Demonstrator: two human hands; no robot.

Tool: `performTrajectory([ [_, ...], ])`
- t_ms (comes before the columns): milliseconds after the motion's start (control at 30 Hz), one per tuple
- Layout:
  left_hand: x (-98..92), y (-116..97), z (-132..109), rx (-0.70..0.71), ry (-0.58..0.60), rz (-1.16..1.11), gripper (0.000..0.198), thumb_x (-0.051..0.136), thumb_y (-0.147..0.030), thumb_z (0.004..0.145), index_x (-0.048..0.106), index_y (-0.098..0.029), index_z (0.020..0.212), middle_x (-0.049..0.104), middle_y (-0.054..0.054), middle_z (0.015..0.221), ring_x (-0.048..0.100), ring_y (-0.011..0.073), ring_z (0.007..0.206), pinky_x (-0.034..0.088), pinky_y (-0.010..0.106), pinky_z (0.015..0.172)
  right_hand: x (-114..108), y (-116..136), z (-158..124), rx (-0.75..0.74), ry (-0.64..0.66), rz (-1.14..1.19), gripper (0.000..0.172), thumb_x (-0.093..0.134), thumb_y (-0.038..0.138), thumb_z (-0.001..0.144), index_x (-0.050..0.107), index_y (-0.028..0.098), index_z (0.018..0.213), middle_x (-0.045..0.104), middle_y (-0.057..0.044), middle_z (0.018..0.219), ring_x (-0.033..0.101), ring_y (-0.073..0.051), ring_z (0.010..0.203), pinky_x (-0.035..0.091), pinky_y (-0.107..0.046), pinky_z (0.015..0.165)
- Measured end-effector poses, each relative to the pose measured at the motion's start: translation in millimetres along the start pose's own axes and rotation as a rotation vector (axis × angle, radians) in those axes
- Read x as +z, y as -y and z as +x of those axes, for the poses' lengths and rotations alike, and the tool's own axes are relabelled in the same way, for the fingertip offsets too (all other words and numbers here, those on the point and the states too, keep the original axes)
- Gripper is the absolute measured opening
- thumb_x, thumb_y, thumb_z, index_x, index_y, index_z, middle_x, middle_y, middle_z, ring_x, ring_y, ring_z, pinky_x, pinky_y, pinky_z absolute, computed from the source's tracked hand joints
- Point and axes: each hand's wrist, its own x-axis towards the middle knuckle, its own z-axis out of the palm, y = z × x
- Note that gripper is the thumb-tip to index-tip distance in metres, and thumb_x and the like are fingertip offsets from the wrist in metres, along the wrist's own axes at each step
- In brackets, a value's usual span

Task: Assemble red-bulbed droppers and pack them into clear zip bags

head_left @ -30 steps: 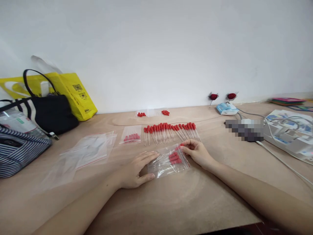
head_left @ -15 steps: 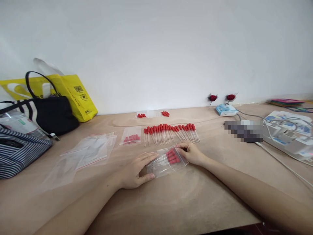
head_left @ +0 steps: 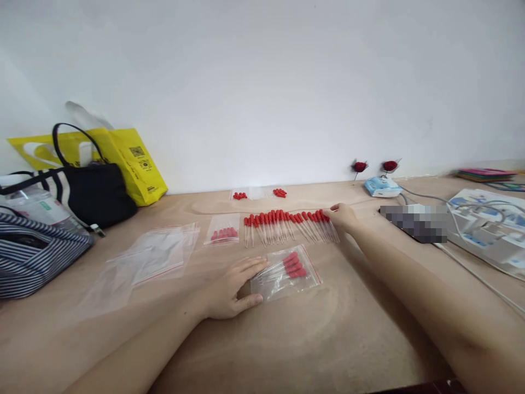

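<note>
A clear zip bag [head_left: 273, 290] with several red-bulbed droppers [head_left: 294, 265] inside lies flat on the table. My left hand [head_left: 233, 287] rests at its left edge, fingers stretched and thumb apart, steadying it against the tabletop. Behind the bag runs a row of loose droppers [head_left: 279, 219], red bulbs towards the wall and clear stems towards me. At the right end of that row, my right hand [head_left: 343, 216] has its fingertips closed on the red bulb of a dropper; the hand partly hides the grip.
Left of the row lies another bag of droppers [head_left: 223, 230], with flat clear bags [head_left: 164, 251] beyond it. Two bags with red bulbs [head_left: 280, 192] sit by the wall. Bags stand at left, including a yellow one [head_left: 143, 169]. A tissue pack [head_left: 382, 187] and cables are at right.
My right hand has let go of the zip bag's right edge and moved up and right to the dropper row. The bag now lies flatter; my left hand stays beside it.
</note>
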Motion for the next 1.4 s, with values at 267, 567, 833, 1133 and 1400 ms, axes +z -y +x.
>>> performTrajectory([
  [267,0.9,-1,-2,0.004,-0.004,0.001,0.059,0.047,-0.041,0.082,0.027,-0.023,0.135,0.029,0.005,0.14,0.027,0.0232,0.128,0.025,0.042,0.105,16,-1,23,0.139,0.056,0.092,0.017,0.068,0.025,0.055,0.062,0.013,0.067,0.065,-0.009,0.07,0.06,-0.021,0.071,0.042,-0.024,0.053],
  [567,0.3,-1,-2,0.01,-0.011,0.001,0.058,0.047,-0.04,0.082,0.027,-0.024,0.134,0.03,0.005,0.14,0.028,0.0242,0.127,0.026,0.044,0.104,-5,7,4,0.13,0.098,0.491,0.004,0.057,0.019,0.065,0.058,0.015,0.064,0.051,-0.002,0.052,0.048,-0.012,0.05,0.036,-0.022,0.045],
  [833,0.3,0,-1,0.016,-0.011,-0.003,0.058,0.047,-0.041,0.083,0.027,-0.024,0.134,0.029,0.005,0.14,0.027,0.0243,0.127,0.025,0.044,0.104,-10,-6,-66,0.057,0.239,1.011,0.009,0.056,0.027,0.069,0.057,0.018,0.072,0.048,0.003,0.057,0.04,-0.007,0.046,0.037,-0.02,0.046],
  [1133,0.7,1,0,0.023,-0.02,-0.002,0.058,0.046,-0.044,0.083,0.025,-0.026,0.135,0.03,0.004,0.14,0.027,0.024,0.128,0.026,0.043,0.104,-2,-6,-100,0.114,0.226,1.249,0.015,0.064,0.028,0.065,0.059,0.019,0.075,0.047,0.004,0.059,0.039,-0.006,0.048,0.036,-0.018,0.046],
  [1400,2.2,2,0,0.029,-0.016,0.014,0.058,0.045,-0.044,0.084,0.024,-0.027,0.135,0.029,0.004,0.141,0.026,0.0235,0.128,0.025,0.043,0.104,2,2,-115,0.163,0.271,1.292,0.012,0.064,0.024,0.064,0.057,0.018,0.071,0.047,0.004,0.058,0.041,-0.007,0.047,0.038,-0.019,0.045],
])
